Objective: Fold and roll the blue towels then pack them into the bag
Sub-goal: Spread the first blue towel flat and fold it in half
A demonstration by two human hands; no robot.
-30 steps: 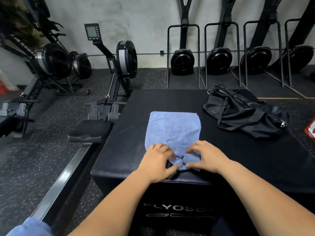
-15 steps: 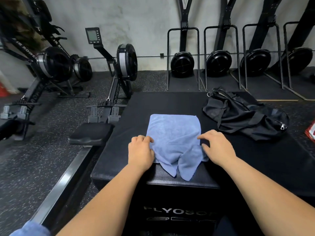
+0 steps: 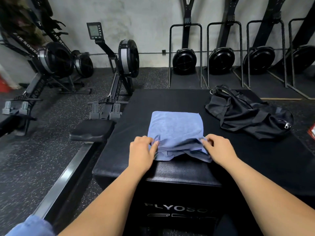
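Both hands hold one blue towel (image 3: 176,126) at its near end. The left hand (image 3: 142,150) sits at the near left corner, its fingers curled over the edge and its thumb laid along the cloth, pinching a fold. The right hand (image 3: 219,150) grips the near right corner, knuckles up and fingers bent down into the fabric. Between them the near end is bunched and lifted into layered folds, while the far part lies flat with a straight far edge. The towel rests on a black padded box (image 3: 170,103), towards its near edge, with pale lettering on the box's front face below. A black bag (image 3: 247,116) lies crumpled on the far right of the same top, apart from the towel, with a metal zip pull at its right end. Left of the box stands a rower (image 3: 127,58) whose seat (image 3: 92,129) is just beside the box's left edge. Several more machines (image 3: 185,61) line the wall behind. Some blue cloth (image 3: 32,226) shows at the bottom left corner; what it is cannot be told.
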